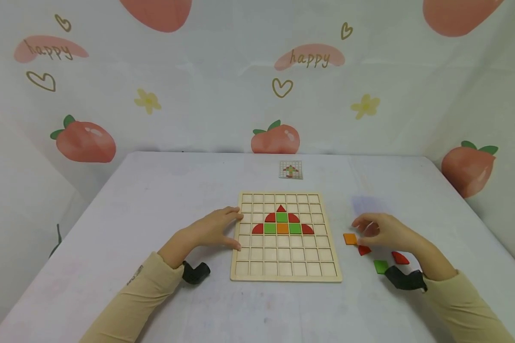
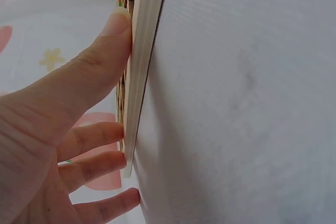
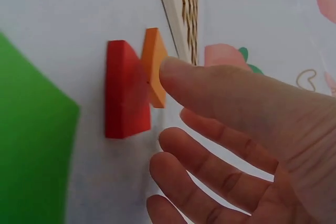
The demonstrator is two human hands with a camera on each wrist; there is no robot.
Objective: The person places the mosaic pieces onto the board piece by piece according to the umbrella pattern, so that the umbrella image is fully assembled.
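Wooden board: left hand touches left edge, fingers extended. Right hand, fingers parted, is beside loose orange tile.

My left hand touches the left edge of the wooden grid board, which bears red, green and orange pieces. Right of the board, my right hand reaches near an orange square; beyond the board lies a pattern card.

I see even, muted light from the head camera; a soft shadow falls beside the wooden board at left wrist; at right wrist, the near green piece blurs.
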